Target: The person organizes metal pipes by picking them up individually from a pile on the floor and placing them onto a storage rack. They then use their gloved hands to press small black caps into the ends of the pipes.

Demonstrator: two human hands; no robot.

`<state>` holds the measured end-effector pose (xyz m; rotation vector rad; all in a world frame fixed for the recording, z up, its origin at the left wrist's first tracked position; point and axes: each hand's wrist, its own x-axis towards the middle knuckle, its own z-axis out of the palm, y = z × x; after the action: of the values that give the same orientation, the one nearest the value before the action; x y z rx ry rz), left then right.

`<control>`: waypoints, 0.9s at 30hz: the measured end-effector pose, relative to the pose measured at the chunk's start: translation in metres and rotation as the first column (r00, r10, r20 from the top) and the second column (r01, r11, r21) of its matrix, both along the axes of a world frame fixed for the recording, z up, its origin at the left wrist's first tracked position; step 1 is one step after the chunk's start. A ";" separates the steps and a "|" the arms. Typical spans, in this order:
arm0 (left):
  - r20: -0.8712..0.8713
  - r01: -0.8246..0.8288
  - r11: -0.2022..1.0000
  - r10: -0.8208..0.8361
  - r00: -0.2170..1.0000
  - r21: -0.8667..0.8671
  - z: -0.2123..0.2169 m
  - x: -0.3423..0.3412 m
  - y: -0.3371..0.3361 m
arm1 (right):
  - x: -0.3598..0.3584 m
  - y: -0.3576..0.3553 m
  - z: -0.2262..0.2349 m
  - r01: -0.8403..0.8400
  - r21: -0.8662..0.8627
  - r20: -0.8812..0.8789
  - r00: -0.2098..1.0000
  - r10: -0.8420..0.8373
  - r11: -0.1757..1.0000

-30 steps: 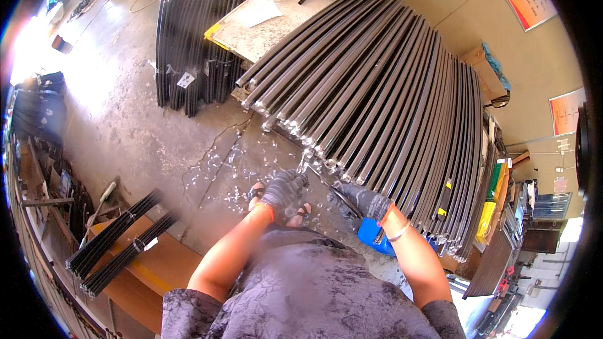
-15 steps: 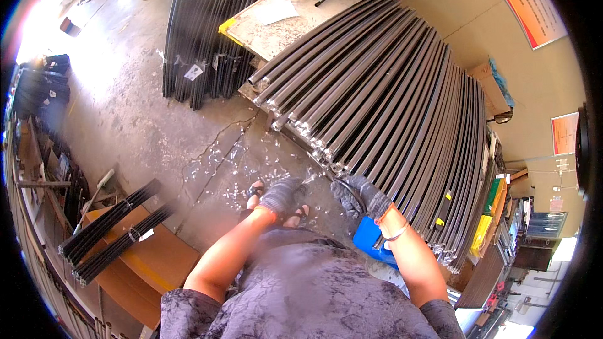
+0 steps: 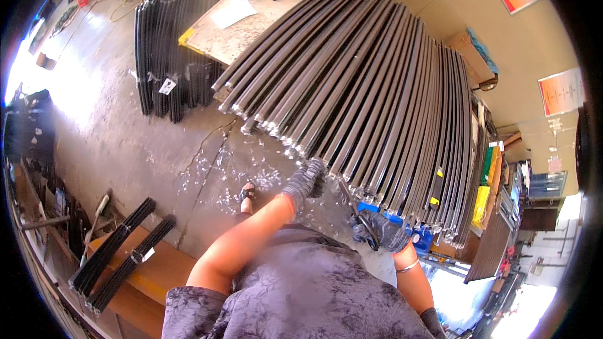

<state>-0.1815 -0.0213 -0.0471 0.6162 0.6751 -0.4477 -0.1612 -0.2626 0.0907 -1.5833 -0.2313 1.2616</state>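
Note:
Long dark metal tubes [image 3: 352, 81] lie side by side in a broad row, their near ends wrapped in bits of clear plastic film. My left hand [image 3: 303, 181], in a grey knit glove, is at the near ends of the tubes, fingers curled together. What those fingers grip is hidden. My right hand [image 3: 384, 232], gloved alike, is closed around a slim black tool [image 3: 349, 196] with a curved handle. The tool points up toward the tube ends, its tip close to them. Its exact kind does not show clearly.
Scraps of clear film [image 3: 220, 176] litter the concrete floor by my foot. Bundled black rods [image 3: 119, 245] rest on a cardboard box [image 3: 135, 301] at left. More rods [image 3: 179, 44] stand behind a worn board [image 3: 276, 16]. Something blue [image 3: 422, 238] lies beneath the tubes' right end.
My left hand has moved up and right to the tube ends. My right hand has drawn down and right, away from them, with the black tool. The view has shifted too.

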 end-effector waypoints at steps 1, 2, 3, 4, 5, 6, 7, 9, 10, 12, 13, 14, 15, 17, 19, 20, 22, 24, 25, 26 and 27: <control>-0.159 -0.126 0.990 0.116 0.981 -0.057 0.018 0.006 -0.005 | -0.001 -0.009 -0.011 -0.004 -0.008 -0.008 1.000 0.004 1.000; -0.125 -0.165 0.986 0.163 0.979 0.002 0.022 0.006 -0.006 | -0.002 -0.016 -0.020 -0.014 -0.017 -0.017 1.000 0.014 1.000; -0.090 -0.202 0.977 0.207 0.974 0.062 0.024 0.005 -0.007 | -0.003 -0.023 -0.031 -0.023 -0.025 -0.030 0.999 0.022 0.999; -0.095 -0.287 0.958 0.285 0.954 -0.008 0.026 0.004 -0.010 | -0.002 -0.030 -0.045 -0.038 -0.055 0.005 0.999 0.039 0.998; -0.067 -0.278 0.961 0.277 0.958 -0.001 0.025 0.001 -0.010 | -0.002 -0.037 -0.061 -0.054 -0.084 0.038 0.998 0.058 0.995; -0.036 -0.271 0.963 0.271 0.962 0.005 0.023 -0.002 -0.009 | -0.001 -0.038 -0.071 -0.102 -0.094 0.160 0.980 0.116 0.990; -0.005 -0.265 0.964 0.265 0.964 0.010 0.021 -0.004 -0.007 | 0.001 -0.038 -0.078 -0.120 -0.067 0.236 0.963 0.132 0.991; -0.084 -0.210 0.978 0.210 0.974 0.005 0.024 -0.006 -0.002 | 0.005 -0.027 -0.078 -0.144 -0.028 0.392 0.909 0.143 0.989; -0.139 -0.192 0.981 0.196 0.971 0.043 0.027 -0.009 -0.003 | 0.010 -0.027 -0.082 -0.133 -0.037 0.381 0.914 0.137 0.990; -0.227 -0.185 0.981 0.193 0.955 0.059 0.023 -0.020 0.001 | 0.023 0.014 -0.051 -0.207 -0.044 0.451 0.869 0.204 0.977; -0.236 -0.274 0.961 0.272 0.933 0.023 0.030 -0.025 0.000 | 0.029 0.032 -0.037 -0.237 -0.045 0.486 0.843 0.228 0.971; -0.248 -0.350 0.936 0.333 0.910 -0.029 0.047 -0.029 -0.003 | 0.038 0.022 -0.051 -0.350 -0.198 0.488 0.775 0.402 0.915; -0.100 -0.164 0.969 0.184 0.978 0.186 0.038 -0.034 -0.003 | 0.047 0.033 -0.048 -0.462 -0.339 0.462 0.677 0.573 0.820; -0.004 0.132 0.707 -0.180 0.984 0.695 0.020 -0.042 -0.005 | 0.058 0.046 -0.026 -0.479 -0.480 0.560 0.478 0.677 0.735; -0.029 -0.014 0.929 0.027 0.999 0.369 0.015 -0.040 -0.003 | 0.065 0.052 -0.014 -0.500 -0.475 0.503 0.521 0.690 0.724; -0.086 -0.116 0.969 0.138 0.987 0.219 0.018 -0.039 -0.002 | 0.064 0.056 -0.005 -0.498 -0.495 0.489 0.518 0.702 0.712; -0.208 -0.298 0.954 0.300 0.931 0.042 0.044 -0.038 -0.002 | 0.060 0.063 0.013 -0.488 -0.541 0.455 0.515 0.726 0.685; -0.242 -0.391 0.919 0.368 0.897 -0.049 0.038 -0.042 -0.003 | 0.054 0.067 0.016 -0.464 -0.570 0.462 0.502 0.731 0.678; -0.189 -0.388 0.918 0.368 0.911 -0.083 0.033 -0.046 -0.003 | 0.052 0.068 0.015 -0.457 -0.585 0.461 0.492 0.739 0.670; -0.134 -0.382 0.917 0.367 0.921 -0.117 0.029 -0.050 -0.002 | 0.050 0.069 0.012 -0.447 -0.598 0.463 0.484 0.742 0.665; -0.033 -0.349 0.925 0.348 0.937 -0.152 0.026 -0.055 0.000 | 0.049 0.068 0.008 -0.435 -0.612 0.466 0.478 0.745 0.661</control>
<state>-0.2367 -0.0212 -0.0207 0.3358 0.7303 -0.1673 -0.1118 -0.1944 0.0988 -2.4645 -1.1907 1.2037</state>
